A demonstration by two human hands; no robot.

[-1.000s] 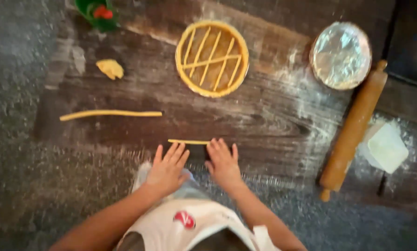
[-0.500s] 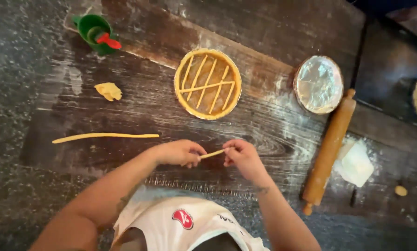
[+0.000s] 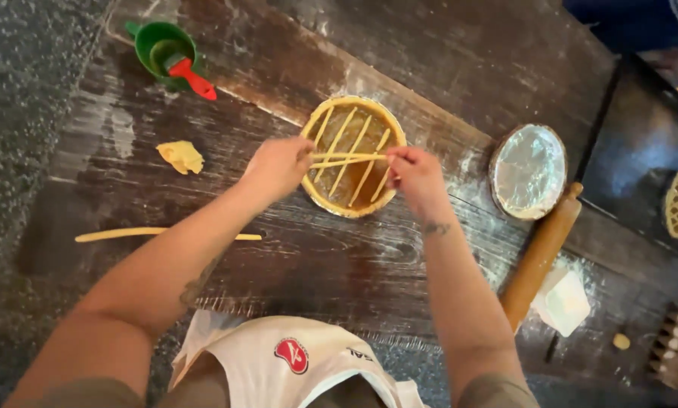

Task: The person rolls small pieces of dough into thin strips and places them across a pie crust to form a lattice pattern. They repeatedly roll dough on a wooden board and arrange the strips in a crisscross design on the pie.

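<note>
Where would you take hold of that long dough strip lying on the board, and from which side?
Probably from above, with fingers at both ends of the long dough strip. It lies flat and thin across the wooden board, so a single pinch mid-length would likely let it sag or tear. Both ends lie clear; the left forearm only crosses above its right part.

Green cup (image 3: pixel 161 49) with red brush (image 3: pixel 193 78), dough scrap (image 3: pixel 181 156), rolling pin (image 3: pixel 540 255), foil-lined tin (image 3: pixel 529 171)

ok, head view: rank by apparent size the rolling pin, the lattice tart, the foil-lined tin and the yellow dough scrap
1. rolling pin, longest, though narrow
2. lattice tart, partly covered by both hands
3. foil-lined tin, somewhat smaller across than the tart
4. yellow dough scrap, clearly smallest
</note>
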